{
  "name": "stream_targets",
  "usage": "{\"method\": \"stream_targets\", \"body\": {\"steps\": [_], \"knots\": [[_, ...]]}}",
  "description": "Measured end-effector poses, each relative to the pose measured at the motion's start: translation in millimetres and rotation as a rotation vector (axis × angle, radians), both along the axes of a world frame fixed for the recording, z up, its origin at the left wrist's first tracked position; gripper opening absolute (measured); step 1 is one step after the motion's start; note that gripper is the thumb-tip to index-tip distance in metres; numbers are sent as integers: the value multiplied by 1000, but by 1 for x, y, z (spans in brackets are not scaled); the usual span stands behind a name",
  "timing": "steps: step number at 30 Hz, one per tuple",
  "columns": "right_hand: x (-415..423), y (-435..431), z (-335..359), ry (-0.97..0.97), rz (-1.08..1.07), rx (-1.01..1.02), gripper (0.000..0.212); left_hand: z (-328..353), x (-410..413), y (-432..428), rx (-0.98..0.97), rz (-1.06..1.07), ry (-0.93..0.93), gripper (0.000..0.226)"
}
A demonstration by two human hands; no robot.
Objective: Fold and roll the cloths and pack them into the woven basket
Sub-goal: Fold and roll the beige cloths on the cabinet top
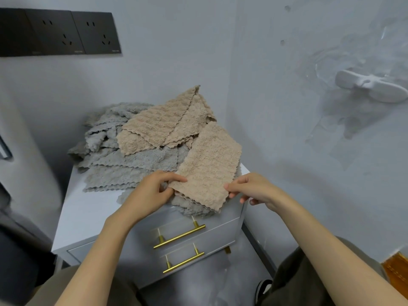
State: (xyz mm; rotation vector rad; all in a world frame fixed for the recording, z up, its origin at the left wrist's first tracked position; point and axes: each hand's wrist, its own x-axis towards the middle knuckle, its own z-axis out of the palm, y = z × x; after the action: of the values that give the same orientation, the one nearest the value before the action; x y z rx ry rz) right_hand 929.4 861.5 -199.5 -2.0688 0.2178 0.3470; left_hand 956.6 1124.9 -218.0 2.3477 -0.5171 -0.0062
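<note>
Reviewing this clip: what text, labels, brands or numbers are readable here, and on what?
On the black wall sockets: a tiny mark at each plate's lower corner, too small and blurred to read.
On the beige cloth, grey cloths and cabinet: no text visible.

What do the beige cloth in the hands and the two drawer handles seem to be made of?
The beige cloth looks like soft microfibre or fleece, matte: its surface is fluffy and ribbed, its edges wavy. The drawer handles look like metal with a brushed gold finish, since the bars shine along their length; coated plastic cannot be ruled out.
</note>
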Motion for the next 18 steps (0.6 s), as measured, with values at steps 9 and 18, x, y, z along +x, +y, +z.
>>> {"method": "stream_targets", "body": {"steps": [9, 18], "knots": [[-3, 3, -20, -269, 83, -556, 34, 1, -4, 5, 133, -61, 12, 45], [-15, 33, -27, -808, 430, -603, 17, 6, -5, 5, 303, -33, -219, 43]]}}
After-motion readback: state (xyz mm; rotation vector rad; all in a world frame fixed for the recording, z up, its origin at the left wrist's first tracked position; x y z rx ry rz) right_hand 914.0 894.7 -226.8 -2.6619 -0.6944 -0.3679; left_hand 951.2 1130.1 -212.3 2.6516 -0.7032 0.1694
